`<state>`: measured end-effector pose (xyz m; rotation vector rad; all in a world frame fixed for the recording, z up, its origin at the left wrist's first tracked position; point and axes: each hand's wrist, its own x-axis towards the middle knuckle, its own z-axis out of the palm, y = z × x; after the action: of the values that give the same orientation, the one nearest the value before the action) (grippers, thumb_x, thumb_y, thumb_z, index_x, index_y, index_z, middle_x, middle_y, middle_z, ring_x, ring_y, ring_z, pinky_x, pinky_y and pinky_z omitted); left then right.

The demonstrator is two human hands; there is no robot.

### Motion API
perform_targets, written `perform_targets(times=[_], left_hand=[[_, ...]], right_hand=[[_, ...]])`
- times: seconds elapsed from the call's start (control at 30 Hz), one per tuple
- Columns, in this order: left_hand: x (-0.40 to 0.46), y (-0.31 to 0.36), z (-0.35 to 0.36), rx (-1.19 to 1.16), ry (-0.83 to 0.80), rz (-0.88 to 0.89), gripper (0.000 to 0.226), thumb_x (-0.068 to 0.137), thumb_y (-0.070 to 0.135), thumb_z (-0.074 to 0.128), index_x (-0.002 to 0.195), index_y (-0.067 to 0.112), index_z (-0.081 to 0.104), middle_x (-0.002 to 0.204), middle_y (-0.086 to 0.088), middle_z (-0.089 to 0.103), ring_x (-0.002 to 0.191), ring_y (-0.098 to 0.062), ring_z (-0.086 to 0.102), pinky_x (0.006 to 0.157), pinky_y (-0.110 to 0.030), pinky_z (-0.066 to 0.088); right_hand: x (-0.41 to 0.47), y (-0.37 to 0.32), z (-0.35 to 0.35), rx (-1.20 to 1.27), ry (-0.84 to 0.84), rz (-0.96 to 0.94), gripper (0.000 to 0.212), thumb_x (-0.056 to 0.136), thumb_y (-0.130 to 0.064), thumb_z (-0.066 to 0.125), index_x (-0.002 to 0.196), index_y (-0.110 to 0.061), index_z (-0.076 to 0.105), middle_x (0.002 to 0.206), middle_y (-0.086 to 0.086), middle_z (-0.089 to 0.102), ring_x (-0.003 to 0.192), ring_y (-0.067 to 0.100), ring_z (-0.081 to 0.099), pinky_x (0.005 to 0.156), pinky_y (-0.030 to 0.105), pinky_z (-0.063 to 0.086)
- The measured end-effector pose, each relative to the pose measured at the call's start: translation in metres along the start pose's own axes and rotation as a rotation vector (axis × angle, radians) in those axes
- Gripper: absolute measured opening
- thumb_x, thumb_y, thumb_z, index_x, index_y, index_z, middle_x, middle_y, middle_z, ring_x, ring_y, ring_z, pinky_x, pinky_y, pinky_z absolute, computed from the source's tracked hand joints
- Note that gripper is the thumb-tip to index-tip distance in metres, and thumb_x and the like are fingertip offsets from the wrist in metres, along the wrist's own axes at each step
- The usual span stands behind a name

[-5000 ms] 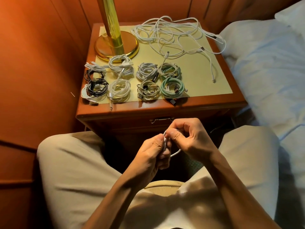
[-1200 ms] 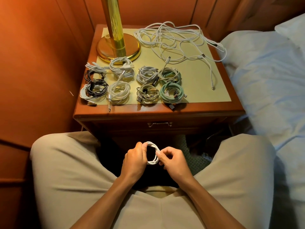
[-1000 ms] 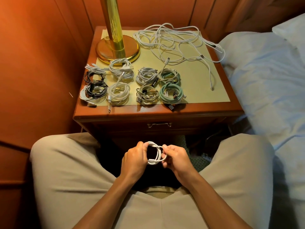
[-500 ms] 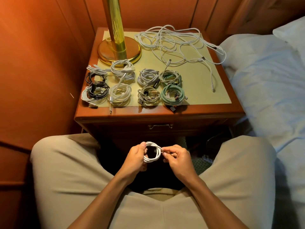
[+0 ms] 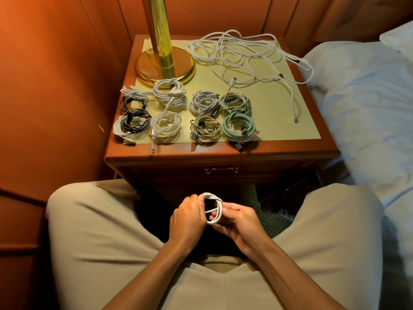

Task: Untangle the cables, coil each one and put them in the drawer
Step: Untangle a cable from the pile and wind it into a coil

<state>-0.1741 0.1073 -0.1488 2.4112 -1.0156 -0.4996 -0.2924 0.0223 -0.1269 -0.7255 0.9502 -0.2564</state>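
Low in the centre of the frame, the left hand [image 5: 187,217] and the right hand [image 5: 240,220] are both pinching a small white coiled cable [image 5: 215,208] between the knees. Finished coils and a loose white tangle of cables [image 5: 243,57] are lying above on the wooden nightstand [image 5: 290,130], whose drawer [image 5: 221,170] is sitting closed.

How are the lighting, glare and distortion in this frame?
Head view: warm orange light; glare streaks on the brass lamp; wide-angle bending of the nightstand edges; deep shadow between the knees, yet the white cable held by the left hand and right hand stays sharp.
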Motion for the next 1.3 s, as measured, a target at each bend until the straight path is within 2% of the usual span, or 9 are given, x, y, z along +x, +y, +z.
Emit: perform_targets(times=[0.17, 0.33, 0.4, 0.57, 0.7, 0.8, 0.97, 1.13, 1.3], left_hand=[[0.001, 0.000, 0.001, 0.063, -0.044, 0.015, 0.041, 0.106, 0.040, 0.024, 0.097, 0.017, 0.056, 0.090, 0.001, 0.060, 0.082, -0.024, 0.063, 0.067, -0.036, 0.045], [0.008, -0.001, 0.000, -0.752, -0.324, -0.118, 0.038, 0.106, 0.034, 0.037, 0.092, 0.011, 0.064, 0.073, 0.002, 0.062, 0.067, -0.010, 0.059, 0.058, -0.025, 0.045], [0.009, 0.000, -0.002, -0.835, -0.352, -0.156, 0.037, 0.105, 0.036, 0.043, 0.096, 0.007, 0.065, 0.079, -0.007, 0.066, 0.070, -0.012, 0.061, 0.059, -0.024, 0.047], [0.013, -0.009, 0.003, -0.431, -0.030, -0.209, 0.028, 0.093, 0.043, 0.063, 0.077, 0.020, 0.062, 0.072, 0.006, 0.065, 0.066, -0.009, 0.061, 0.062, -0.028, 0.048], [0.009, 0.002, -0.007, -0.868, -0.337, -0.349, 0.043, 0.094, 0.048, 0.057, 0.080, 0.009, 0.068, 0.063, 0.002, 0.060, 0.054, -0.009, 0.053, 0.050, -0.022, 0.041], [0.007, 0.006, -0.011, -0.868, -0.428, -0.325, 0.025, 0.093, 0.033, 0.066, 0.093, 0.009, 0.073, 0.070, -0.001, 0.067, 0.057, -0.010, 0.055, 0.051, -0.021, 0.041], [0.006, 0.011, -0.009, -0.952, -0.202, -0.418, 0.024, 0.085, 0.004, 0.074, 0.102, 0.006, 0.057, 0.071, -0.007, 0.071, 0.062, -0.013, 0.065, 0.054, -0.023, 0.047], [-0.009, 0.020, -0.005, -0.968, -0.022, -0.362, 0.027, 0.086, 0.001, 0.072, 0.103, 0.011, 0.054, 0.073, -0.007, 0.072, 0.070, -0.015, 0.072, 0.061, -0.020, 0.054], [-0.018, 0.021, 0.000, -0.667, 0.101, -0.034, 0.035, 0.083, 0.004, 0.075, 0.105, 0.026, 0.060, 0.084, 0.008, 0.071, 0.081, -0.005, 0.070, 0.071, -0.020, 0.056]], right_hand=[[0.002, -0.001, 0.002, -0.145, -0.019, -0.022, 0.037, 0.099, -0.018, 0.057, 0.135, -0.011, 0.052, 0.090, 0.007, 0.074, 0.087, 0.018, 0.072, 0.078, 0.034, 0.057], [0.004, -0.008, 0.000, 0.143, -0.109, -0.015, 0.063, 0.090, -0.001, 0.059, 0.148, -0.009, 0.035, 0.106, 0.018, 0.072, 0.089, 0.025, 0.072, 0.074, 0.034, 0.058], [0.004, -0.011, -0.001, 0.187, -0.124, -0.017, 0.063, 0.087, 0.001, 0.060, 0.145, -0.007, 0.039, 0.104, 0.018, 0.072, 0.087, 0.025, 0.072, 0.073, 0.033, 0.058], [0.008, -0.003, 0.001, -0.292, 0.071, -0.163, 0.052, 0.095, 0.003, 0.057, 0.144, -0.008, 0.042, 0.092, 0.010, 0.076, 0.088, 0.021, 0.074, 0.077, 0.029, 0.057], [0.011, 0.003, 0.000, -0.560, 0.158, -0.270, 0.051, 0.093, -0.003, 0.062, 0.142, -0.011, 0.048, 0.094, 0.004, 0.077, 0.091, 0.016, 0.073, 0.089, 0.041, 0.058], [0.013, 0.005, -0.001, -0.626, 0.160, -0.279, 0.050, 0.092, -0.006, 0.064, 0.140, -0.012, 0.051, 0.102, 0.003, 0.076, 0.096, 0.013, 0.072, 0.090, 0.040, 0.058], [0.017, 0.010, 0.001, -0.479, 0.222, -0.187, 0.025, 0.093, -0.005, 0.064, 0.118, -0.010, 0.066, 0.100, 0.007, 0.076, 0.094, 0.018, 0.073, 0.088, 0.044, 0.059], [0.015, 0.013, 0.012, -0.101, 0.353, -0.036, 0.013, 0.094, 0.000, 0.059, 0.100, -0.005, 0.070, 0.090, 0.013, 0.076, 0.086, 0.025, 0.075, 0.084, 0.046, 0.060], [0.018, 0.017, 0.017, 0.080, 0.449, 0.037, 0.012, 0.092, 0.002, 0.061, 0.099, -0.003, 0.069, 0.090, 0.014, 0.075, 0.086, 0.023, 0.074, 0.076, 0.038, 0.061]])
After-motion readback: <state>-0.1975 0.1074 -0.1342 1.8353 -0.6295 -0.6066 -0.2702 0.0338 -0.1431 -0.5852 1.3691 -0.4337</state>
